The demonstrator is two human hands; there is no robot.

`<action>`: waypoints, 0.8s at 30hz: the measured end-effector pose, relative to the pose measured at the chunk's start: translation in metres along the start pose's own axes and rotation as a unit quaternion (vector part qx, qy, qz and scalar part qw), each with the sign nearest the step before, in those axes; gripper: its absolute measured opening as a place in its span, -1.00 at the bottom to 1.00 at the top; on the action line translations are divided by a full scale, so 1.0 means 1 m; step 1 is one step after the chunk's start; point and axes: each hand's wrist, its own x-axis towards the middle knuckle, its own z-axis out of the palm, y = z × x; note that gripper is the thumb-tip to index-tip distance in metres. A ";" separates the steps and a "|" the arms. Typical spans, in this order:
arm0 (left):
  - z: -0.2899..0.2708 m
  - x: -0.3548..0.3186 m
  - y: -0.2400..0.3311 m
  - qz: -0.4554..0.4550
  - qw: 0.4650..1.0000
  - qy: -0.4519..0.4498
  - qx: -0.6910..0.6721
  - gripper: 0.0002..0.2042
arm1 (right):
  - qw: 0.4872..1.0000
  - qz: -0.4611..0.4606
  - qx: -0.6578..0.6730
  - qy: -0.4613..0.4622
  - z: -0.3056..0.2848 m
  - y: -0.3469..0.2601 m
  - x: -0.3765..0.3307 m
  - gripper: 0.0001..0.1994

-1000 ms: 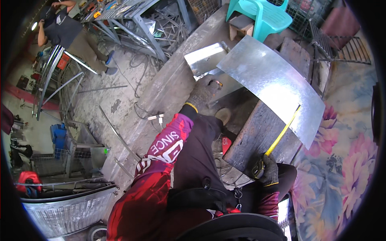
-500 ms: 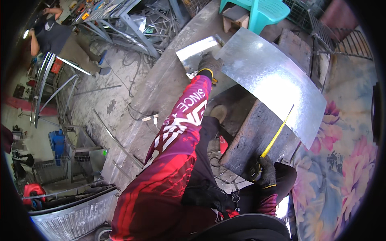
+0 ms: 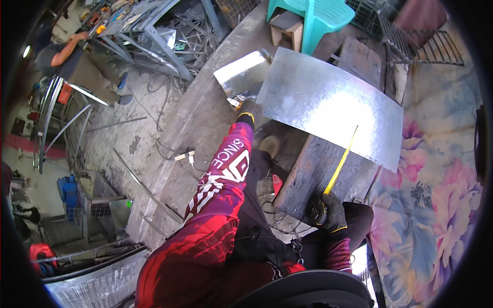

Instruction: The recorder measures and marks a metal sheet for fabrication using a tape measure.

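A large curved galvanized metal sheet (image 3: 328,105) lies across a dark steel slab (image 3: 313,174) in front of me. My left hand (image 3: 247,111), in a grey glove with the red sleeve stretched out, closes on the sheet's near left corner. My right hand (image 3: 327,211), in a dark glove, holds a tape measure case low by my knee. Its yellow tape (image 3: 341,161) runs up over the slab onto the sheet's lower edge.
A smaller shiny metal piece (image 3: 241,72) lies just left of the sheet. A teal plastic chair (image 3: 318,18) and a small wooden stool (image 3: 285,31) stand beyond. Floral cloth (image 3: 436,195) covers the right side. Another person (image 3: 61,56) works at a bench far left. Rods lie on the concrete floor (image 3: 144,133).
My left arm has stretched forward to the sheet's left edge and now sits at its near corner. The right hand and the tape have stayed put.
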 end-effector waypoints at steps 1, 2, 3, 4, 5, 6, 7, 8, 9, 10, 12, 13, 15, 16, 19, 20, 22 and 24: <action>-0.010 -0.014 0.007 0.031 0.997 -0.067 -0.011 -0.67 | 1.000 0.005 -0.011 0.002 0.000 0.001 -0.001 -0.90; -0.023 -0.028 0.015 0.063 0.991 -0.118 -0.016 -0.68 | 1.000 0.000 -0.013 0.007 -0.001 0.002 -0.001 -0.92; -0.034 -0.042 0.021 0.056 0.990 -0.126 -0.018 -0.68 | 1.000 -0.011 -0.013 0.002 -0.001 0.003 -0.001 -0.93; -0.044 -0.053 0.027 0.093 0.979 -0.181 0.020 -0.68 | 1.000 -0.011 -0.016 0.008 -0.001 0.004 -0.001 -0.93; -0.053 -0.062 0.032 0.131 0.962 -0.228 0.070 -0.68 | 1.000 -0.015 -0.017 -0.008 0.000 0.005 -0.002 -0.90; -0.061 -0.070 0.035 0.125 0.963 -0.230 0.062 -0.67 | 0.999 -0.012 -0.026 0.014 0.000 0.006 -0.002 -0.87; -0.066 -0.077 0.039 0.173 0.953 -0.220 0.112 -0.65 | 0.999 -0.022 -0.019 -0.029 0.001 0.007 -0.004 -0.87; -0.070 -0.085 0.041 0.227 0.937 -0.214 0.159 -0.62 | 1.000 -0.025 -0.013 -0.011 0.002 0.008 -0.006 -0.90; -0.075 -0.088 0.041 0.199 0.936 -0.271 0.099 -0.55 | 1.000 -0.029 -0.007 0.002 0.003 0.008 -0.006 -0.93; -0.079 -0.093 0.041 0.193 0.939 -0.267 0.101 -0.55 | 0.999 -0.032 -0.010 0.000 0.005 0.008 -0.007 -0.93; -0.087 -0.113 0.047 -0.161 0.936 -0.126 -0.288 -0.53 | 0.999 -0.038 -0.008 -0.013 0.006 0.009 -0.009 -0.94; -0.093 -0.124 0.051 -0.216 0.893 -0.033 -0.395 -0.51 | 0.999 -0.040 -0.010 -0.015 0.006 0.009 -0.009 -0.94; -0.107 -0.147 0.073 -0.162 0.922 0.115 -0.333 -0.55 | 0.998 -0.051 -0.031 0.014 0.007 0.010 -0.009 -0.95; -0.113 -0.157 0.082 -0.108 0.919 0.094 -0.367 -0.55 | 0.998 -0.048 -0.035 0.009 0.007 0.011 -0.007 -0.95; -0.117 -0.193 0.116 0.008 0.903 0.105 -0.417 -0.71 | 0.996 -0.053 -0.072 -0.010 0.007 0.013 -0.005 -0.87; -0.116 -0.201 0.124 0.038 0.895 0.107 -0.432 -0.78 | 0.996 -0.049 -0.064 -0.037 0.007 0.013 -0.005 -0.87; -0.112 -0.203 0.130 0.099 0.897 0.092 -0.422 -0.80 | 0.996 -0.055 -0.066 -0.004 0.007 0.013 -0.006 -0.87; -0.107 -0.199 0.128 0.085 0.891 0.111 -0.431 -0.80 | 0.997 -0.046 -0.055 -0.013 0.008 0.012 -0.008 -0.87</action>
